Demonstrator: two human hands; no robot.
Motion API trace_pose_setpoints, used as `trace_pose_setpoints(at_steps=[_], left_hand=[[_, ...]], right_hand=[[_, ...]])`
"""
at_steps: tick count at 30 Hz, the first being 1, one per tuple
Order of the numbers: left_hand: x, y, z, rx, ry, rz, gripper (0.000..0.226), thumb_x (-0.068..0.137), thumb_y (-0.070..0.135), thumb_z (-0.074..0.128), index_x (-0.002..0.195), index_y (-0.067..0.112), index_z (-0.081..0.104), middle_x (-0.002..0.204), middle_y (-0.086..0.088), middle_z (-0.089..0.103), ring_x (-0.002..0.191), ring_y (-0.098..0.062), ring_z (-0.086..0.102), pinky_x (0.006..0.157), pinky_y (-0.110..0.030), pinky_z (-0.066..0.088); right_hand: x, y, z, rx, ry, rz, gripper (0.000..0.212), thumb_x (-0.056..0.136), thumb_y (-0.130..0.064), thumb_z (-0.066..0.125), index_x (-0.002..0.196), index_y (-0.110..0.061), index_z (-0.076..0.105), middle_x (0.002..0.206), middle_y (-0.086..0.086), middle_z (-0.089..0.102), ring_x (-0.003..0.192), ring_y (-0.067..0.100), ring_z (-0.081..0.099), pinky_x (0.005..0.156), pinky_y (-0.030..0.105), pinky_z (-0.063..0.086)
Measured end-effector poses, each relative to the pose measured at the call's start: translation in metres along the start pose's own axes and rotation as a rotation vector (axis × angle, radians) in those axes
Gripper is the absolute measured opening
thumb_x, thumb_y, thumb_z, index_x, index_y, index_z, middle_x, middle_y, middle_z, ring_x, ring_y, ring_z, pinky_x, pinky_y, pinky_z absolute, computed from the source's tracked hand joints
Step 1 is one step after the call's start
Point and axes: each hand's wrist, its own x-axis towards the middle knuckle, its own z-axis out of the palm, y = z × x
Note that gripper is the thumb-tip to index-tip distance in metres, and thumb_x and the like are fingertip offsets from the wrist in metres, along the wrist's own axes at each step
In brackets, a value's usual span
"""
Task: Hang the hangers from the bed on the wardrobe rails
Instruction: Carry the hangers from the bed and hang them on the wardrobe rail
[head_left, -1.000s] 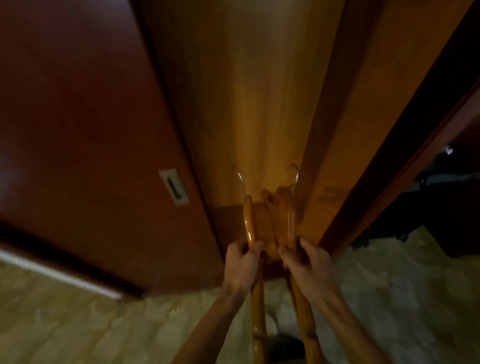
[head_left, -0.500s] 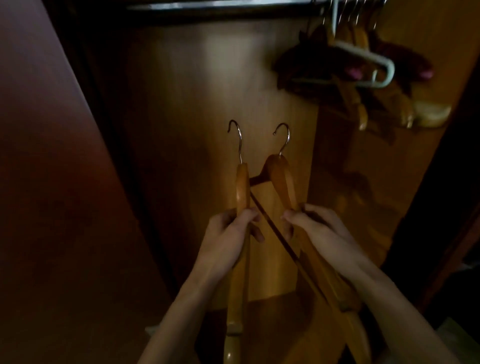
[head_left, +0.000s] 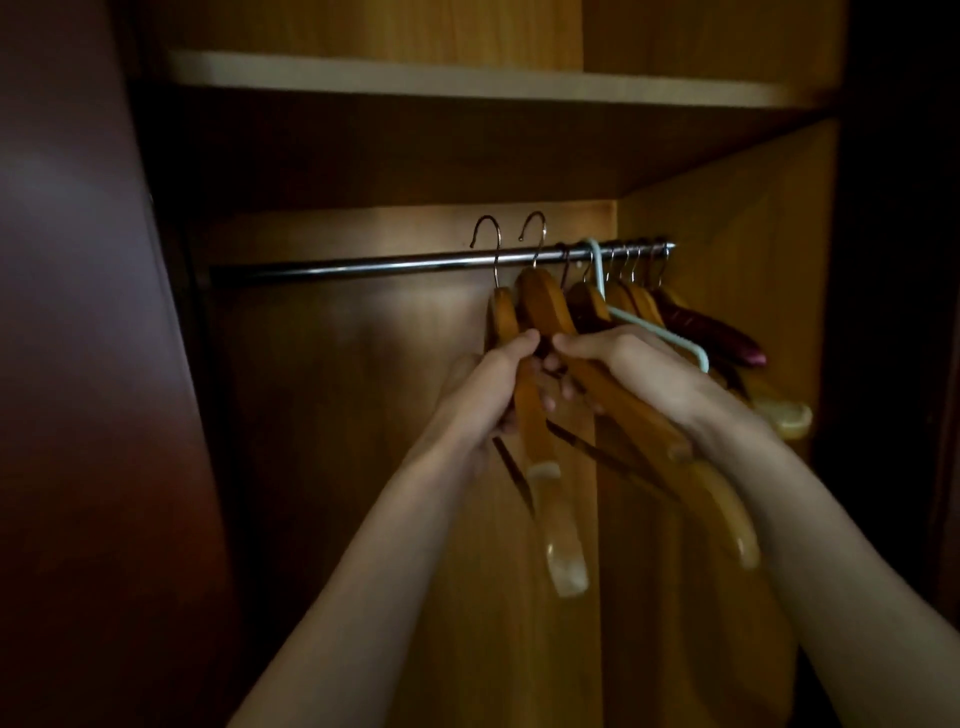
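Wooden hangers filled both our hands: the left hand (head_left: 485, 395) curled round the left hanger (head_left: 535, 415), the right hand (head_left: 631, 371) wrapped over the shoulder of the right hanger (head_left: 639, 410), thumbs almost touching. Both hooks (head_left: 535, 234) rose above the chrome rail (head_left: 363, 266), which ran left to right across the wardrobe, straight beyond our hands and a little higher. The hooks appeared not yet seated; whether their tips had passed behind the bar we could not tell. We judged that the coming move turned on carrying them over the rail and lowering them. Each hanger's long arm pointed back down towards us, crosswise to the rail. The wardrobe (head_left: 727, 218) held a bunch of hung hangers (head_left: 631, 301) crowded at the rail's right end, among them a pale green one (head_left: 660, 332) and a dark one (head_left: 711, 332), just right of ours. The shelf (head_left: 467, 80) above showed nothing on it.
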Motion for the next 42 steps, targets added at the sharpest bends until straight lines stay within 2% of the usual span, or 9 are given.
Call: trace_pose_setpoints(at_steps=[2,6,14,23,28,33,37,40,42], left_hand=[[0.022,0.008,0.007,0.017,0.043,0.012,0.045,0.093,0.055,0.057,0.095,0.015,0.079,0.073,-0.003,0.077,0.061,-0.009,0.07,0.069,-0.031,0.052],[0.058,0.015,0.017,-0.024,0.077,0.011,0.045,0.093,0.048,0.06,0.101,0.008,0.078,0.074,-0.005,0.075,0.07,-0.017,0.067,0.088,-0.043,0.057],[0.111,-0.003,0.027,0.006,0.086,-0.021,0.042,0.096,0.045,0.058,0.106,0.009,0.077,0.073,0.001,0.073,0.065,-0.01,0.065,0.07,-0.026,0.049],[0.145,-0.032,0.051,-0.135,0.033,-0.065,0.034,0.096,0.047,0.06,0.08,0.022,0.077,0.07,0.002,0.075,0.069,-0.014,0.068,0.068,-0.028,0.051],[0.146,-0.037,0.064,-0.101,0.021,-0.089,0.046,0.095,0.059,0.052,0.104,0.02,0.075,0.084,0.003,0.08,0.083,-0.013,0.074,0.062,-0.023,0.051],[0.141,-0.045,0.068,-0.124,0.075,-0.089,0.047,0.091,0.056,0.06,0.102,0.013,0.075,0.059,0.007,0.071,0.053,-0.005,0.069,0.046,-0.016,0.05],[0.138,-0.059,0.061,-0.129,0.077,-0.072,0.052,0.088,0.058,0.064,0.11,0.012,0.075,0.071,0.002,0.075,0.074,-0.013,0.075,0.059,-0.022,0.058],[0.129,-0.069,0.06,-0.118,0.078,-0.052,0.046,0.091,0.059,0.061,0.113,0.02,0.072,0.098,-0.013,0.077,0.093,-0.023,0.074,0.085,-0.04,0.061],[0.119,-0.077,0.059,-0.116,0.088,-0.049,0.047,0.092,0.06,0.058,0.111,0.02,0.072,0.093,-0.014,0.072,0.082,-0.025,0.065,0.074,-0.038,0.056]], right_hand=[[0.017,-0.009,-0.01,0.009,-0.009,0.022,0.034,0.095,-0.046,0.059,0.086,-0.02,0.079,0.076,0.001,0.077,0.055,0.004,0.066,0.07,0.032,0.049],[0.049,-0.009,-0.015,0.05,-0.015,0.032,0.034,0.097,-0.041,0.056,0.091,-0.014,0.076,0.068,-0.002,0.074,0.054,0.003,0.067,0.067,0.027,0.047],[0.099,0.02,-0.026,-0.044,-0.025,0.116,0.034,0.096,-0.042,0.056,0.101,-0.015,0.076,0.075,-0.003,0.071,0.068,0.01,0.064,0.068,0.028,0.048],[0.13,0.039,-0.037,-0.02,0.041,0.201,0.029,0.089,-0.046,0.063,0.087,-0.019,0.074,0.068,-0.003,0.072,0.074,0.017,0.069,0.067,0.03,0.049],[0.136,0.039,-0.036,-0.066,0.106,0.258,0.022,0.09,-0.042,0.064,0.087,-0.021,0.066,0.084,0.003,0.069,0.078,0.018,0.063,0.058,0.029,0.04],[0.132,0.049,-0.018,-0.24,0.221,0.206,0.03,0.096,-0.038,0.056,0.08,-0.016,0.067,0.077,0.003,0.065,0.071,0.018,0.062,0.056,0.027,0.04],[0.116,0.062,-0.006,-0.271,0.233,0.179,0.039,0.099,-0.046,0.052,0.079,-0.016,0.069,0.07,0.0,0.068,0.068,0.016,0.065,0.06,0.027,0.046],[0.095,0.079,-0.001,-0.173,0.172,0.163,0.037,0.098,-0.05,0.051,0.088,-0.02,0.071,0.078,-0.002,0.071,0.08,0.017,0.068,0.079,0.034,0.053],[0.076,0.09,0.003,-0.008,0.152,0.153,0.033,0.098,-0.05,0.051,0.091,-0.026,0.072,0.083,-0.007,0.073,0.088,0.014,0.067,0.084,0.034,0.051]])
